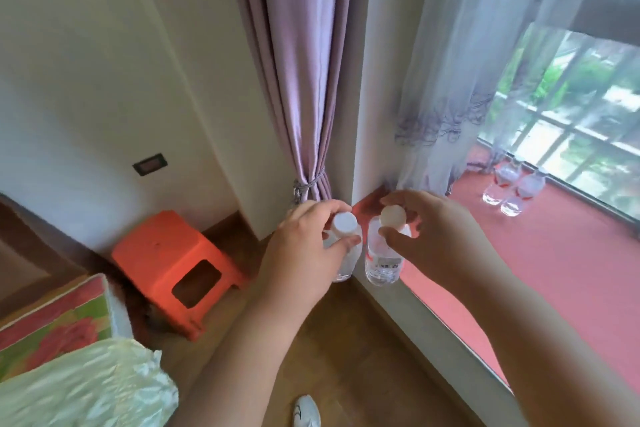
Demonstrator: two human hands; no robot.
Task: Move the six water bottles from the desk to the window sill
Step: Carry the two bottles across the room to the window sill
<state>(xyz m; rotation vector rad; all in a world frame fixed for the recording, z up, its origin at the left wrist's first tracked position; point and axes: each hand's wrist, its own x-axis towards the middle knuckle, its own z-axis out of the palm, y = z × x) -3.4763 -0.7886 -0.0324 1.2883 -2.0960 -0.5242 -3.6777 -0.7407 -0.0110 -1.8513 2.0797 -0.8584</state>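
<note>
- Lower left of frame: a bed with a floral red-and-green cover (52, 315) and a pale glossy quilt (86, 388).
- Left of centre: an orange plastic stool (166, 253) on the wooden floor (346, 357), against the wall.
- Centre: left hand (301, 253), its fingers (341, 243) curled round the neck of a clear plastic water bottle with a white cap (346, 263), held upright in the air over the floor.
- Centre top: a lilac tied-back curtain (301, 62).
- Just right of centre: right hand (433, 236) pinching the cap of a second clear water bottle with a barcoded label (382, 267); it hangs at the near edge of the red-topped window sill (536, 270). The two held bottles are just beside each other.
- Right: a sheer white curtain (467, 62).
- Far right, on the sill near the window glass: a cluster of clear bottles (512, 187); exact count cannot be told.
</note>
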